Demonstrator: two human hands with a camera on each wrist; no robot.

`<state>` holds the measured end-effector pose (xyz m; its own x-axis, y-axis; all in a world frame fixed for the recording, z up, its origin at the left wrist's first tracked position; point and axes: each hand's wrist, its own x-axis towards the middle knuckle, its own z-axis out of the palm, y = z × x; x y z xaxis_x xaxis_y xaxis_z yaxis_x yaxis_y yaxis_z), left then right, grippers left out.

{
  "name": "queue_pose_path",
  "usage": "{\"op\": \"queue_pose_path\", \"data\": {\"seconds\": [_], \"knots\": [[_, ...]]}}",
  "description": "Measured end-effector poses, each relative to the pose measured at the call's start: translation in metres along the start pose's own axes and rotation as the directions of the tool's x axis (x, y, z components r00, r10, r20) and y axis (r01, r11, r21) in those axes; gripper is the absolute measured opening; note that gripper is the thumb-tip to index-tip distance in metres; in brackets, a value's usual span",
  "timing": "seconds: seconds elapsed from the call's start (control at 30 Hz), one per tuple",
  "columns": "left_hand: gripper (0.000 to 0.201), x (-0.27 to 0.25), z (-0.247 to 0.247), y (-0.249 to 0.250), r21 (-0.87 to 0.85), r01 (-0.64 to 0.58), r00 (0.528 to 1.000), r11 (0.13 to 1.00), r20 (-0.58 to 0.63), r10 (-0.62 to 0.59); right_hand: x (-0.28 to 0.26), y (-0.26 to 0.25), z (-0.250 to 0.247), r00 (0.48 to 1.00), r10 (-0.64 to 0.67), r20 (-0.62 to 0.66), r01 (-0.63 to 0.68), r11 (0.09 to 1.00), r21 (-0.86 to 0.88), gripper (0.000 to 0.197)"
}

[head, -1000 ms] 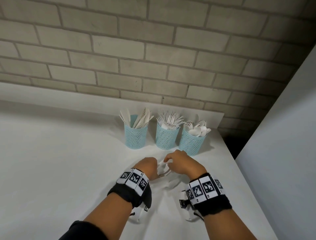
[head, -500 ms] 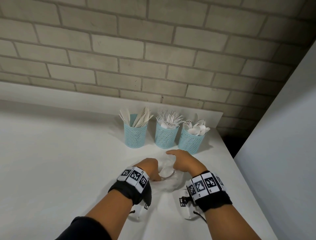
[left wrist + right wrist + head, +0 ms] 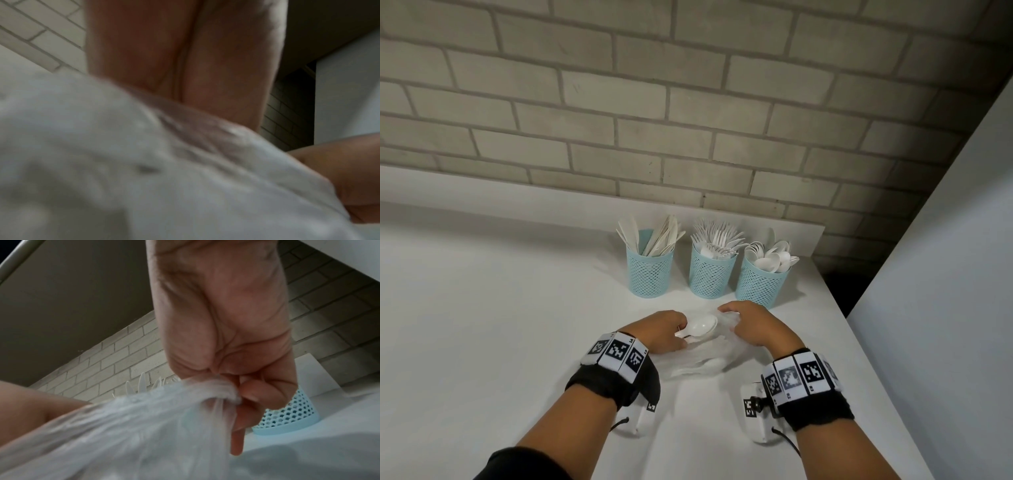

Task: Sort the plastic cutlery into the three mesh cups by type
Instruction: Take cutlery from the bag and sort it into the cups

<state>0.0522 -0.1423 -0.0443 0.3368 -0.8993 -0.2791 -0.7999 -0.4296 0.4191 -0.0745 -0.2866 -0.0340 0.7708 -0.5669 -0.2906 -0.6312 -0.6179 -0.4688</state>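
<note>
Three light-blue mesh cups stand in a row near the wall: knives in the left cup (image 3: 650, 274), forks in the middle cup (image 3: 711, 274), spoons in the right cup (image 3: 761, 284). In front of them lies a clear plastic bag (image 3: 705, 359) on the white table. My left hand (image 3: 679, 330) grips a white plastic spoon (image 3: 702, 327) whose bowl points right, at the bag's mouth. My right hand (image 3: 729, 317) pinches the bag's bunched edge (image 3: 216, 391) between thumb and curled fingers. The left wrist view is blurred, showing only my palm (image 3: 185, 56) over the bag (image 3: 123, 162).
A brick wall (image 3: 688, 120) rises behind a low white ledge (image 3: 482, 185). A white panel (image 3: 945, 308) stands to the right, with a dark gap (image 3: 842, 287) past the table's right edge. The white table top (image 3: 482, 308) stretches out to the left.
The spoon's bowl has come out into view at my left hand. My right hand has moved a little right along the bag, still pinching it. The cups have not moved.
</note>
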Motion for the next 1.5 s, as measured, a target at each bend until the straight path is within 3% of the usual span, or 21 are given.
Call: {"op": "queue_pose_path", "data": {"seconds": [0.07, 0.17, 0.23, 0.3, 0.37, 0.5, 0.57, 0.63, 0.7, 0.77, 0.87, 0.97, 1.03, 1.17, 1.33, 1.4, 1.5], "knots": [[0.014, -0.001, -0.001, -0.003, -0.033, -0.017, 0.999, 0.999, -0.05, 0.015, 0.0, 0.001, 0.0, 1.0, 0.0, 0.002, 0.0, 1.0, -0.029, 0.05], [0.024, 0.001, -0.001, -0.009, -0.123, -0.014, 0.994, 0.992, -0.108, 0.001, 0.0, 0.002, -0.001, 1.0, -0.001, -0.005, 0.0, 0.998, -0.063, 0.05], [0.029, 0.0, -0.003, -0.013, -0.292, -0.023, 0.992, 0.956, -0.129, -0.015, -0.001, 0.003, -0.002, 1.0, 0.005, 0.001, -0.005, 0.997, -0.073, 0.052], [0.024, -0.003, -0.006, -0.014, -0.45, -0.017, 0.994, 0.893, -0.101, -0.032, -0.001, 0.005, -0.002, 1.0, 0.011, 0.003, -0.011, 0.997, -0.082, 0.055], [0.02, -0.005, -0.007, -0.014, -0.488, -0.021, 0.998, 0.873, -0.061, -0.01, 0.001, 0.005, -0.002, 1.0, 0.008, -0.004, -0.009, 0.998, -0.061, 0.053], [0.018, 0.001, 0.001, -0.009, -0.404, 0.016, 0.998, 0.914, 0.067, 0.012, 0.004, -0.001, 0.002, 1.0, -0.009, 0.021, 0.01, 1.0, -0.028, 0.05], [0.009, 0.004, 0.004, -0.002, -0.217, 0.025, 0.997, 0.976, 0.074, -0.009, 0.004, -0.004, 0.006, 0.999, -0.007, 0.054, 0.011, 0.998, -0.065, 0.062], [0.018, 0.005, 0.006, 0.004, -0.037, 0.04, 0.998, 0.999, 0.043, -0.038, 0.004, -0.008, 0.007, 0.997, 0.015, 0.082, -0.006, 0.994, -0.108, 0.068], [0.023, 0.007, 0.007, 0.008, 0.05, 0.037, 0.999, 0.998, 0.022, -0.038, 0.006, -0.011, 0.008, 0.997, -0.001, 0.075, 0.014, 0.986, -0.168, 0.046], [0.021, 0.008, 0.008, 0.01, 0.083, 0.033, 0.999, 0.996, 0.018, -0.035, 0.006, -0.012, 0.005, 1.0, -0.011, 0.017, 0.014, 0.981, -0.193, 0.014], [0.026, 0.01, 0.008, 0.007, 0.086, 0.057, 0.998, 0.995, 0.02, -0.059, 0.008, -0.01, 0.003, 1.0, 0.001, -0.031, -0.006, 0.989, -0.145, 0.033], [0.031, 0.008, 0.007, 0.003, 0.065, 0.065, 0.997, 0.996, 0.027, -0.067, 0.006, -0.01, 0.003, 0.998, -0.018, -0.064, 0.013, 0.997, -0.077, 0.03], [0.024, 0.008, 0.006, 0.001, 0.053, 0.055, 0.998, 0.997, 0.011, -0.056, 0.007, -0.009, 0.003, 0.997, -0.023, -0.071, 0.02, 0.999, -0.04, 0.028], [0.016, 0.007, 0.005, -0.008, -0.08, 0.039, 0.999, 0.996, -0.034, -0.042, 0.007, -0.006, 0.004, 0.997, -0.013, -0.077, 0.012, 1.0, -0.014, 0.033], [0.041, 0.001, -0.007, -0.016, -0.35, -0.03, 0.996, 0.936, -0.09, -0.002, 0.008, -0.006, 0.003, 0.997, 0.001, -0.074, -0.003, 0.999, -0.032, 0.022], [0.033, -0.002, -0.016, -0.014, -0.439, -0.06, 0.992, 0.897, -0.126, 0.004, 0.007, -0.009, 0.001, 0.999, 0.003, -0.047, -0.006, 0.998, -0.058, 0.012], [0.014, -0.004, -0.028, -0.01, -0.642, -0.096, 0.986, 0.76, -0.165, -0.014, 0.008, -0.017, -0.011, 0.995, -0.011, -0.097, 0.007, 0.999, -0.044, 0.03]]}}
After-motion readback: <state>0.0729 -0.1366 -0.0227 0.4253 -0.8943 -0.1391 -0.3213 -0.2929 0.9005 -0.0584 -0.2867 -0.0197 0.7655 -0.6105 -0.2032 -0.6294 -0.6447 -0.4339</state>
